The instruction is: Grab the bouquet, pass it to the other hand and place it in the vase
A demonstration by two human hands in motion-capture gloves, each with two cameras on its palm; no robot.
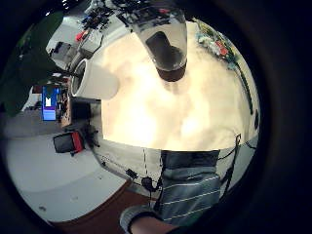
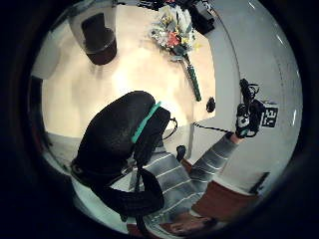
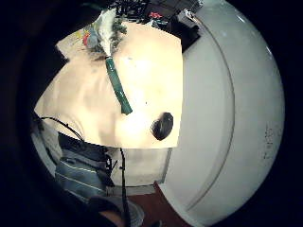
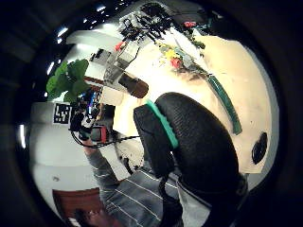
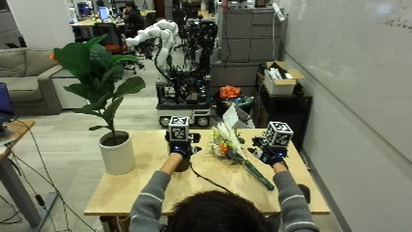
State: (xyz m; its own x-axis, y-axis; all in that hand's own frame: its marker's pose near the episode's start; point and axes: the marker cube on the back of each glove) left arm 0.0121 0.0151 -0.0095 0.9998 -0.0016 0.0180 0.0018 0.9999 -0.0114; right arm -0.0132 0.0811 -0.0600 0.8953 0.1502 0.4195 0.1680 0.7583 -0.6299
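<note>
The bouquet (image 5: 227,143) lies on the wooden table (image 5: 128,191), its pale, orange and yellow flowers toward the far edge and its green wrapped stem (image 5: 257,176) pointing toward the person's right. My left hand (image 5: 178,146) hovers above the table just left of the flowers and holds nothing. My right hand (image 5: 270,153) hovers beside the stem, also holding nothing. The vase (image 1: 167,48), a clear cylinder with a dark base, stands under my left hand and also shows in the left thumb side view as the vase (image 2: 99,42). My left forearm mostly hides it in the outside view.
A white planter (image 5: 118,153) with a large leafy plant stands at the table's left side. A small black object (image 3: 162,126) lies near the table's right front corner. A cable (image 5: 206,180) runs across the table toward the person. A whiteboard wall is close on the right.
</note>
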